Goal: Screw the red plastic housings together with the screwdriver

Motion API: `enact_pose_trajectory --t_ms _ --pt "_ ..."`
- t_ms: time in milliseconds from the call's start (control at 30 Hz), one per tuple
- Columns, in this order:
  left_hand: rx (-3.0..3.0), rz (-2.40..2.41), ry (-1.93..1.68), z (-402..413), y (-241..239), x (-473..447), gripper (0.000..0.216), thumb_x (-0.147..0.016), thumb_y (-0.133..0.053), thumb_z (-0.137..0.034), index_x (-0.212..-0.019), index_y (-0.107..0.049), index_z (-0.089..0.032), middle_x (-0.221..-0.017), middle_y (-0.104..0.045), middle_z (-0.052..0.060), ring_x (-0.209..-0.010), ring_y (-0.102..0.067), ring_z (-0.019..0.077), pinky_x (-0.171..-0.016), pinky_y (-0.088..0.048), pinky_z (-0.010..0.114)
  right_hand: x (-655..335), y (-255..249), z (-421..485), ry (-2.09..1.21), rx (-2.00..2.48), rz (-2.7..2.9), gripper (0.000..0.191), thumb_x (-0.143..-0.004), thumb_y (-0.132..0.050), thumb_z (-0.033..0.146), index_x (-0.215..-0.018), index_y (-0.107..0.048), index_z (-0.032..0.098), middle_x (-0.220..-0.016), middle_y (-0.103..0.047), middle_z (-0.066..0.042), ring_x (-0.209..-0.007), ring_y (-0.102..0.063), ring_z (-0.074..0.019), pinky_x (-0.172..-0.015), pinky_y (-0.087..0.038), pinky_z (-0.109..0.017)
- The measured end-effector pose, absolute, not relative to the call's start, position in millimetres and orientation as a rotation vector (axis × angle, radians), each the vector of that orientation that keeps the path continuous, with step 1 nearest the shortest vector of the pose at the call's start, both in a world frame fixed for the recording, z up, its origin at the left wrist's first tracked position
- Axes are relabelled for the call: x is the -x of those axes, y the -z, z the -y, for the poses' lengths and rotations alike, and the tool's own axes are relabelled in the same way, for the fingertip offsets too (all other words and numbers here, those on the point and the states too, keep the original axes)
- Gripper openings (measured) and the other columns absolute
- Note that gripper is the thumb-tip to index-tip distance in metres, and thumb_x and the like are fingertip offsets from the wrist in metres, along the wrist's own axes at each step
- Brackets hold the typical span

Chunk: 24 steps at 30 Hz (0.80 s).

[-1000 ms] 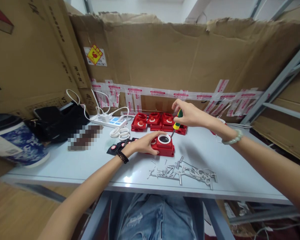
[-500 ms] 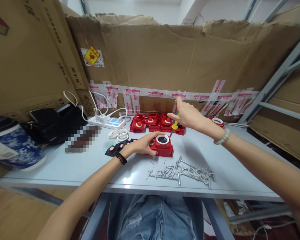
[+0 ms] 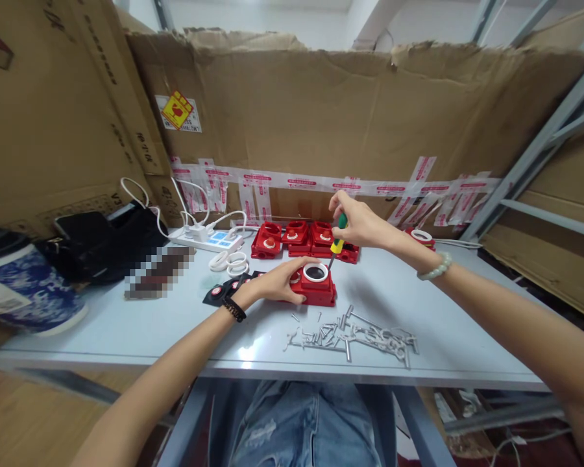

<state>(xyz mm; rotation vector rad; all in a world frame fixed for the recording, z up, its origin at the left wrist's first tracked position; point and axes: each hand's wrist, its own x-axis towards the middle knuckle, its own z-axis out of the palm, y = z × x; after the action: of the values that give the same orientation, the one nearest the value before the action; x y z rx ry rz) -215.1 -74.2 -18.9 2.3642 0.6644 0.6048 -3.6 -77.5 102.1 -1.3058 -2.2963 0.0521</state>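
My left hand (image 3: 283, 280) is closed around the left side of a red housing (image 3: 320, 296) and keeps it against the table. On top of this housing sits a white ring (image 3: 327, 272) around a dark round opening. Gripped in my right hand (image 3: 357, 219) is a screwdriver (image 3: 338, 243) with a green and yellow handle. Its shaft slants down, and the tip meets the housing's top near the ring's right edge; the exact contact point is too small to make out. Loose metal screws (image 3: 327, 333) and other small metal parts lie in front of the housing.
Several red housings (image 3: 267, 241) line the back, and another (image 3: 424, 239) stands at right. White rings (image 3: 237, 263) and black pieces (image 3: 219, 292) lie at left. Farther left are a power strip (image 3: 211, 240), a black bag (image 3: 111, 243) and a large patterned cup (image 3: 26, 285).
My right hand has shifted slightly left and lower, its grip on the screwdriver handle changed so that more green shows. My left hand and the red housing stay in place.
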Motion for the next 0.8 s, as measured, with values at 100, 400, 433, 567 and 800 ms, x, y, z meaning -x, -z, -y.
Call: enact_pose_trajectory --t_ms 100,400,433,567,800 --pt "-2.366 -0.643 -0.614 74 19 215 0.079 -0.060 -0.068 -0.014 -0.133 -0.037 -0.022 -0.135 -0.044 0.009 -0.123 -0.044 0.0260 -0.106 -0.032 0.041 3 -106 79 -0.122 1.187 2.235 0.039 -0.059 -0.055 0.012 -0.093 -0.039 0.022 -0.083 -0.055 -0.002 -0.069 -0.050 -0.0148 -0.063 -0.041 -0.030" --pt "-2.365 -0.658 -0.605 72 20 216 0.080 -0.060 -0.068 -0.015 -0.133 -0.036 -0.022 -0.137 -0.042 0.009 -0.124 -0.042 0.0267 -0.107 -0.030 0.043 -2 -104 88 0.075 1.335 2.230 0.017 -0.069 -0.050 0.019 -0.079 -0.063 0.016 -0.070 -0.064 -0.004 -0.062 -0.054 -0.0148 -0.063 -0.041 -0.029" --pt "-2.366 -0.662 -0.603 72 21 216 0.081 -0.060 -0.069 -0.015 -0.134 -0.036 -0.022 -0.138 -0.041 0.009 -0.124 -0.042 0.0268 -0.108 -0.029 0.043 -3 -96 87 0.008 1.405 2.361 0.018 -0.070 -0.051 0.022 -0.077 -0.066 0.016 -0.069 -0.065 -0.005 -0.061 -0.055 -0.0153 -0.062 -0.041 -0.029" --pt "-2.379 -0.649 -0.618 72 21 215 0.083 -0.059 -0.069 -0.014 -0.135 -0.035 -0.022 -0.140 -0.040 0.009 -0.124 -0.042 0.0260 -0.108 -0.029 0.040 -6 -63 75 -0.188 1.512 2.716 0.024 -0.069 -0.059 0.033 -0.082 -0.072 0.017 -0.071 -0.067 -0.006 -0.065 -0.058 -0.0163 -0.059 -0.040 -0.026" --pt "-2.388 -0.649 -0.614 72 21 215 0.083 -0.060 -0.067 -0.015 -0.136 -0.034 -0.022 -0.139 -0.041 0.009 -0.124 -0.043 0.0261 -0.109 -0.028 0.041 -8 -42 66 -0.170 1.506 2.732 0.024 -0.070 -0.060 0.032 -0.088 -0.073 0.024 -0.073 -0.067 -0.004 -0.071 -0.058 -0.0158 -0.058 -0.036 -0.023"
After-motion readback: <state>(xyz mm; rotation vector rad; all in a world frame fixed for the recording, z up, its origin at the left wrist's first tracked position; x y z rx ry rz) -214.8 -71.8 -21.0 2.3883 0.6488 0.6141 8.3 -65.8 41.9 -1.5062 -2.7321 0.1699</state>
